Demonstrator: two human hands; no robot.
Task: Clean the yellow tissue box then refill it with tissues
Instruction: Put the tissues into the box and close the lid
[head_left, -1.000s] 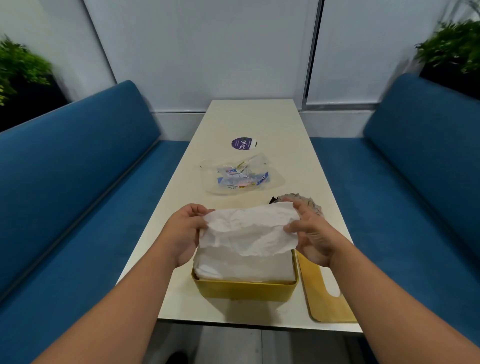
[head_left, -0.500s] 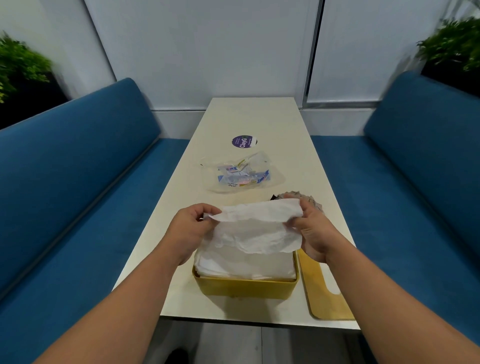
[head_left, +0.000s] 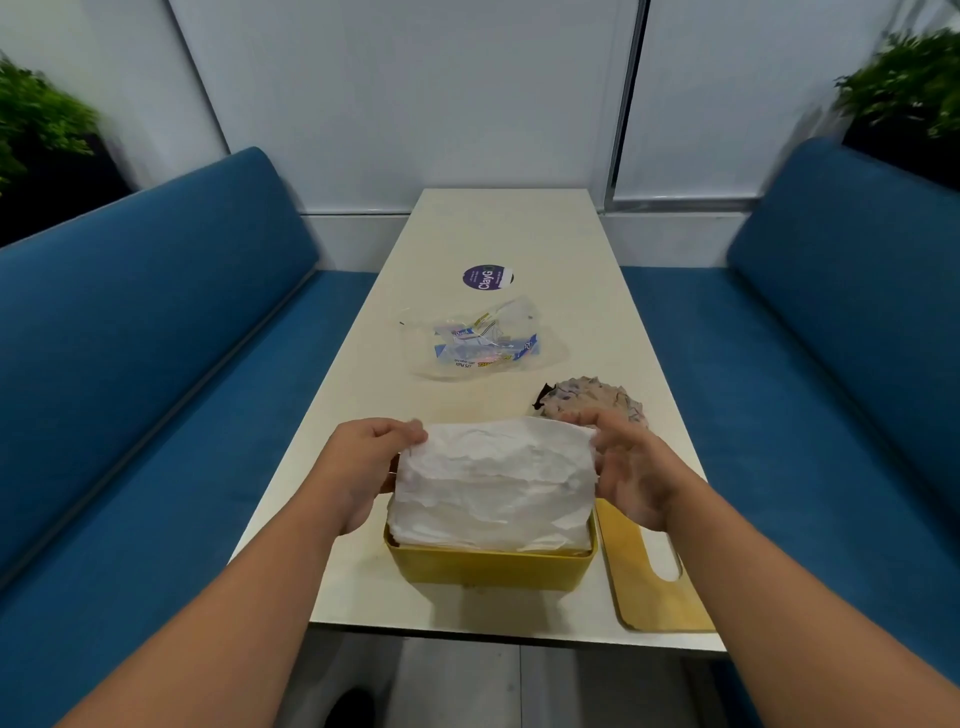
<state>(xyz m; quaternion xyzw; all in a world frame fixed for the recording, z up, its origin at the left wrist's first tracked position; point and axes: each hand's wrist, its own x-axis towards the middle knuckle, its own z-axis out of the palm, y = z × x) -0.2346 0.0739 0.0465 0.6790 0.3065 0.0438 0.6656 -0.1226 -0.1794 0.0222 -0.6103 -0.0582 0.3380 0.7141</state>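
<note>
Looking down from the head camera, the yellow tissue box (head_left: 488, 569) is seen at the near end of the worktop (head_left: 519, 234), lidless and packed to the brim with a white tissue stack (head_left: 491, 525). The top tissue (head_left: 493, 462) is being held up above that stack: its left corner is pinched by the left hand (head_left: 363, 467), and its right corner is gripped between thumb and fingers of the right hand (head_left: 631, 470), so the sheet is stretched between the two. It looks crumpled and soft, a little raised at the far edge.

As for progress, the refill is judged to be well advanced. The box is full, and the clear plastic wrapper (head_left: 475, 340) lying further up the worktop appears emptied (the pack's contents seem to have gone into the box). Whether the cleaning was done cannot be confirmed from this view, though a crumpled cloth (head_left: 589, 402) is seen just beyond the right hand. What is left, by the look of it, is the closing: the yellow lid (head_left: 636, 566), with its slot, lies flat just right of the box, and the lifted sheet would probably need feeding through that slot.

Further off, a round purple sticker (head_left: 487, 277) is set on the worktop, and blue benches (head_left: 156, 338) run along both sides.
</note>
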